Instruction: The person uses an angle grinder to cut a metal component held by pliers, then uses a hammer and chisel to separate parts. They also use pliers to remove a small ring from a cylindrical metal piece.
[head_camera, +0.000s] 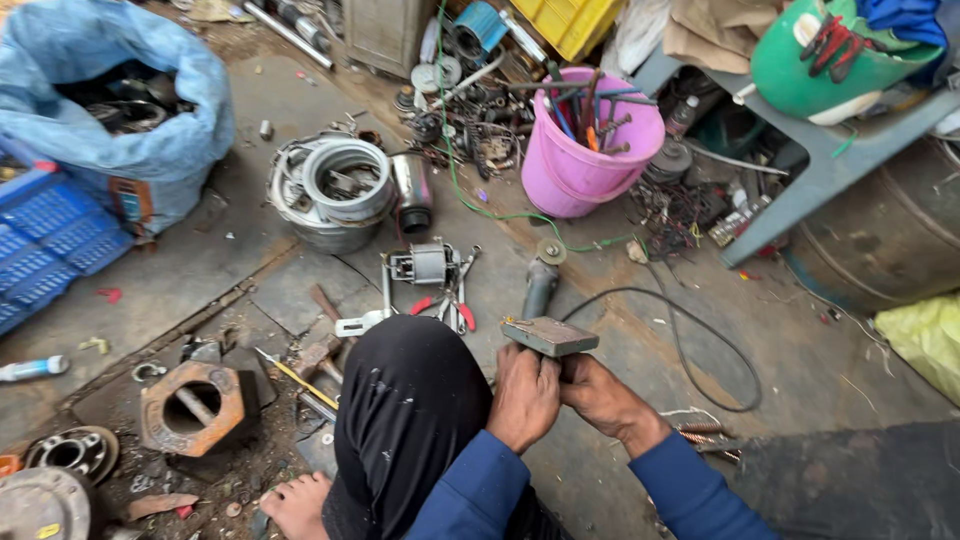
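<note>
- Both hands meet in front of the bent knee, over the concrete floor (200, 270).
- Left hand (523, 397): fingers curled and clamped on the underside of a flat rectangular metal block (549, 336).
- Right hand (603, 397): fingers closed on the same block from the right and below, touching the left hand.
- Block sits on top of both fists, its flat grey face up and slightly tilted, held clear of the floor. Its top and front edge stick out above the fingers; the part inside the grip is hidden.
- Just beyond the block, on the floor: an angle grinder (541, 280) with its disc end pointing away; a black cable (690, 350) loops off to the right.
- Left of the grinder: a small motor part (425, 264) and red-handled pliers (458, 305), near the knee but apart from the hands.
- Further back: a pink bucket (590, 165) full of tools, and a shiny metal ring assembly (335, 190) with a dark cylinder beside it.
- Left foreground: a rusty hexagonal housing (195, 408) with a round bore, a yellow-handled screwdriver (295, 378) next to it, a bearing plate (72, 452) at the edge.
- Far left: a blue sack (150, 140) of parts and a blue crate (45, 250).
- Top right: a green tub (830, 60) on a grey frame.
</note>
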